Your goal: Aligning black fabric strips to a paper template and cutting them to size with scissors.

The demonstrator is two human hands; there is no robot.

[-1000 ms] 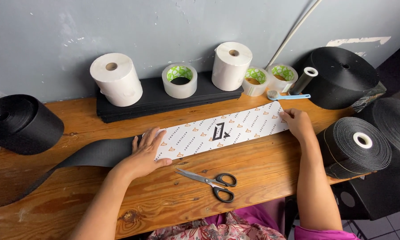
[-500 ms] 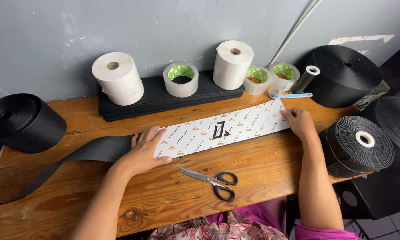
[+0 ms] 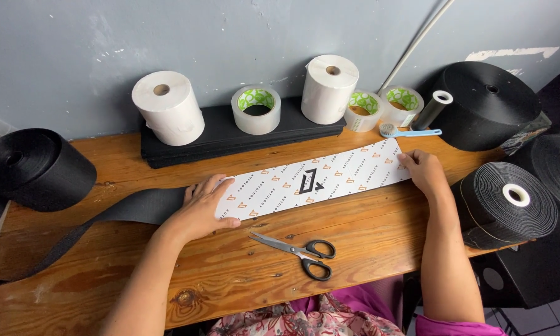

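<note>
A: Figure, head view. My left hand (image 3: 200,208) lies flat on the near end of the white printed strip (image 3: 314,178), fingers spread and pressing down, clamped on nothing. My right hand (image 3: 424,173) presses the far end, fingers together and flat on the strip's edge. What do you read as the risk?

B: Slippage, in my judgement. The strip lies diagonally across the desk (image 3: 230,274), over the end of the black webbing (image 3: 130,208) that runs out from the black roll (image 3: 34,165) at left. If either hand lifts unevenly, the strip could skew off the webbing or buckle in the middle.

A: Anything else close by?

B: The scissors (image 3: 298,250) lie just in front of the strip, blades closed, apart from both hands. A careless forearm could knock them off the near edge.

A: And the strip itself?

B: Long, narrow, white, with small orange marks repeated and one larger black emblem at its centre. It looks flat and uncreased.
</note>
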